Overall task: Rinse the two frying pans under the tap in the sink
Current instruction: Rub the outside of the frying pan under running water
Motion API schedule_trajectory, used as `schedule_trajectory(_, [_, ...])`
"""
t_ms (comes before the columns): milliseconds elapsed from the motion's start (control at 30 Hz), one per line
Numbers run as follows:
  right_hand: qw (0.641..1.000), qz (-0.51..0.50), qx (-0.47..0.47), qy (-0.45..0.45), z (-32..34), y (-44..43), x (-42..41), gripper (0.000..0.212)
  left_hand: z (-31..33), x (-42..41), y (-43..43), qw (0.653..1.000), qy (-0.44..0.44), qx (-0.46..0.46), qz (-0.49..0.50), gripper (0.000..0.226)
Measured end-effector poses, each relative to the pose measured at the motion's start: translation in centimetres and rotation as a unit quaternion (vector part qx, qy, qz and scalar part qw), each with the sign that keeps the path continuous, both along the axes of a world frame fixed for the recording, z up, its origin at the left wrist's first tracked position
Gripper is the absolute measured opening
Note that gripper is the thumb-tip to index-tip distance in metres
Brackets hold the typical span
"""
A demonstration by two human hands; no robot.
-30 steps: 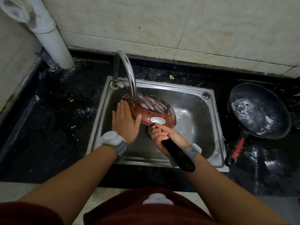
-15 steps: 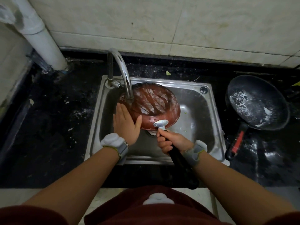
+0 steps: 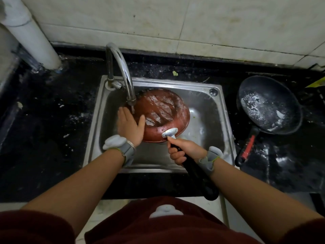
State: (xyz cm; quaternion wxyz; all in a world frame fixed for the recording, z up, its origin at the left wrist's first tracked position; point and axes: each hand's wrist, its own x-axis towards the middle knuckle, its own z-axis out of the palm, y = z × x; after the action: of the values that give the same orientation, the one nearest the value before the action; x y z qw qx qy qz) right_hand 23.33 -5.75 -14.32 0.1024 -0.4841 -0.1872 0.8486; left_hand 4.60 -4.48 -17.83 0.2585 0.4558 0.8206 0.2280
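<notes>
A red-brown frying pan (image 3: 163, 113) is held upside down in the steel sink (image 3: 223, 120), its wet underside facing up beside the tap (image 3: 123, 67). Water runs from the spout onto the pan's left edge. My right hand (image 3: 182, 150) grips the pan's black handle (image 3: 197, 175) near its metal bracket. My left hand (image 3: 130, 125) lies flat with fingers apart against the pan's left rim, under the stream. A second, black frying pan (image 3: 269, 104) with white residue and a red-and-black handle sits on the counter right of the sink.
The dark counter (image 3: 52, 111) around the sink is wet and flecked with white bits. A white pipe (image 3: 29, 32) rises at the back left. A tiled wall (image 3: 193, 20) stands behind the tap. A yellow scrap (image 3: 316, 83) shows at the far right edge.
The pan has tipped from a steep tilt to lie flatter, its underside turned more toward me. My left hand has slid up along the rim into the stream. My right hand keeps its grip.
</notes>
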Motion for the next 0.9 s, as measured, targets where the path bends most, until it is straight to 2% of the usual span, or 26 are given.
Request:
schedule_trajectory(100, [1.0, 0.009, 0.007, -0.012, -0.2, 0.0, 0.7, 0.032, -0.2, 1.6, -1.6, 0.991, 0.081, -0.01, -0.109, 0.066])
schedule_trajectory(167, [1.0, 0.021, 0.012, -0.019, -0.3, 0.2, 1.0, 0.032, -0.6, 1.1, -1.1, 0.985, 0.094, -0.03, -0.14, 0.062])
schedule_trajectory(267, [0.998, 0.049, 0.023, -0.023, -0.2, 0.7, 0.5, 0.033, -1.1, -0.4, 0.8, 0.989, 0.065, -0.067, -0.112, 0.059])
schedule_trajectory(367, [0.996, 0.076, 0.043, -0.019, -0.2, 0.8, 0.0, 0.031, -1.0, -0.9, 1.7, 0.989, 0.09, -0.087, -0.08, 0.067])
schedule_trajectory(533, [0.994, 0.099, 0.042, -0.017, -0.5, 0.8, 2.2, 0.031, -0.8, -3.2, 0.1, 0.961, 0.104, -0.035, -0.253, 0.062])
schedule_trajectory(567, [0.994, 0.104, 0.034, -0.013, -0.7, 0.7, 2.8, 0.031, -1.0, -3.9, 0.3, 0.964, 0.074, -0.022, -0.253, 0.062])
schedule_trajectory(633, [0.992, 0.122, 0.026, -0.01, -0.9, 0.5, 3.4, 0.033, -1.5, -4.4, 1.3, 0.983, -0.017, 0.002, -0.184, 0.06])
schedule_trajectory(700, [0.989, 0.143, 0.037, -0.008, -1.2, 0.4, 3.5, 0.035, -1.7, -4.0, 1.9, 0.994, -0.037, 0.008, -0.102, 0.055])
schedule_trajectory(767, [0.984, 0.166, 0.059, -0.007, -1.5, 0.5, 3.3, 0.036, -1.5, -2.9, 1.6, 0.997, 0.021, 0.001, -0.075, 0.057])
schedule_trajectory(833, [0.982, 0.176, 0.075, -0.013, -1.6, 0.8, 3.2, 0.036, -0.8, -1.7, 0.6, 0.984, 0.112, -0.006, -0.14, 0.065])
schedule_trajectory(900, [0.981, 0.177, 0.079, -0.016, -1.6, 1.1, 3.0, 0.037, -0.2, -0.6, -0.7, 0.956, 0.183, -0.008, -0.23, 0.071])
